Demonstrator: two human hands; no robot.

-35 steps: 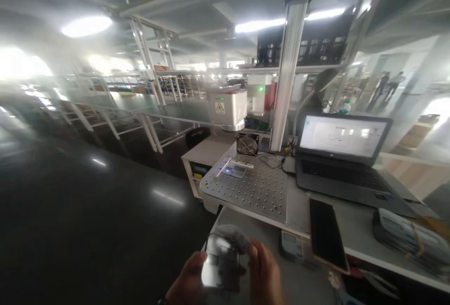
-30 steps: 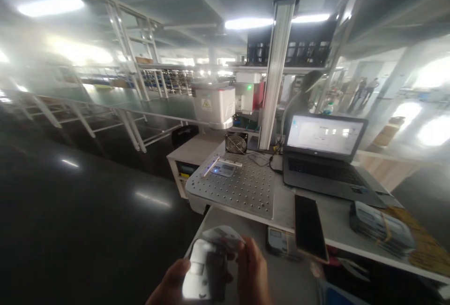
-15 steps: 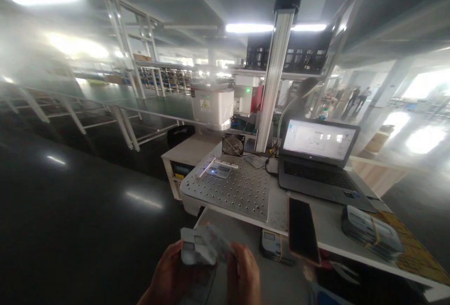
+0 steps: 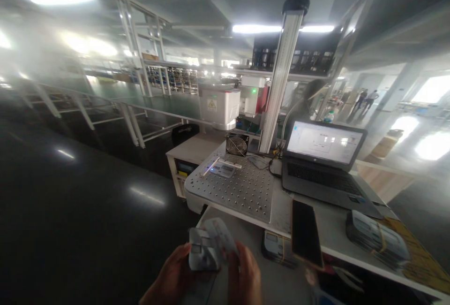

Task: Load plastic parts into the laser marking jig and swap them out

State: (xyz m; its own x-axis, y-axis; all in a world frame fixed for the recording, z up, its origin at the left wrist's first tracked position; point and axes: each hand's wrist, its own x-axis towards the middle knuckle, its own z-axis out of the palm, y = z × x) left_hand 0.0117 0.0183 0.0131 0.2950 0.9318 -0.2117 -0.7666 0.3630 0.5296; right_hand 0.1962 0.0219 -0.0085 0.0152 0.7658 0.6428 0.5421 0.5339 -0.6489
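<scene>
My left hand (image 4: 173, 272) is closed on a small stack of grey, round-cornered faceplates (image 4: 204, 260) with rectangular windows. In my right hand (image 4: 246, 274) is another flat grey faceplate (image 4: 221, 235), tilted up beside the stack; it is blurred, so its markings are not readable. Both hands are low in front of me, before the perforated metal plate (image 4: 239, 197). On that plate lies a similar grey faceplate (image 4: 222, 170), set in the corner of two thin strips (image 4: 211, 166), with a small blue light spot by it.
A marking machine head (image 4: 220, 108) hangs from a column (image 4: 286, 80) above a small fan (image 4: 236, 145). To the right are a laptop (image 4: 321, 164), a phone (image 4: 306, 232) and a banded faceplate stack (image 4: 378, 239). Another banded stack (image 4: 277, 247) sits lower, near the bench edge.
The view has shifted slightly, so the scene sits further right. The faceplate in my right hand has turned more upright beside the stack; both hands keep their hold.
</scene>
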